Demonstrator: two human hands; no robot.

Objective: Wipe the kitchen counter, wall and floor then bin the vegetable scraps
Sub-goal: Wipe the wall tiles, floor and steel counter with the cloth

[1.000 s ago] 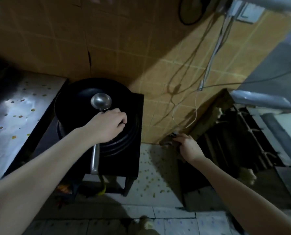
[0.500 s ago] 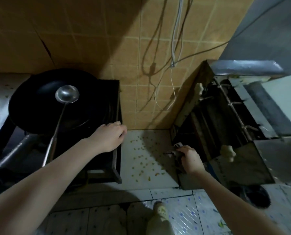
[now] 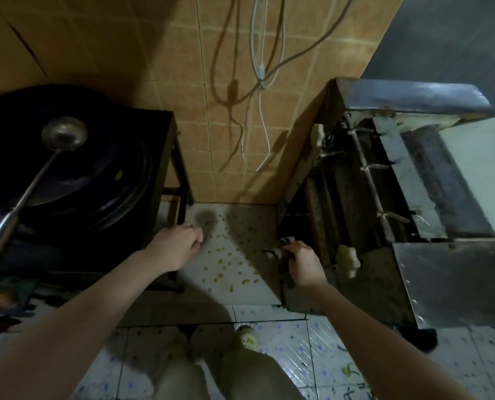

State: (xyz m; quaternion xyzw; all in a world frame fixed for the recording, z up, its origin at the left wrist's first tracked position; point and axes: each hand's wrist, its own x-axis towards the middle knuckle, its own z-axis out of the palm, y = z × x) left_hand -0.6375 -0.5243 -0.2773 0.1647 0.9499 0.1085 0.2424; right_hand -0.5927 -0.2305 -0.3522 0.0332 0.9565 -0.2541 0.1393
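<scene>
Yellow vegetable scraps [image 3: 226,256] lie scattered over the pale floor slab [image 3: 249,290] between a black stove stand [image 3: 165,157] and a metal machine [image 3: 454,272]. My right hand [image 3: 304,265] grips a dark cloth [image 3: 279,251] at the machine's lower left edge, just right of the scraps. My left hand [image 3: 177,246] hovers at the stand's front right corner with its fingers loosely curled and nothing in it. The tan tiled wall [image 3: 168,67] rises behind the slab.
A black wok [image 3: 76,180] with a steel ladle [image 3: 63,135] sits on the stand at the left. White and dark cables [image 3: 259,82] hang down the wall. My legs and a shoe [image 3: 249,340] stand on the patterned floor tiles [image 3: 295,362] below.
My view has tipped down from the wok towards the floor. The left hand came off the ladle and wok and dropped to the stand's corner. The right hand kept hold of the cloth.
</scene>
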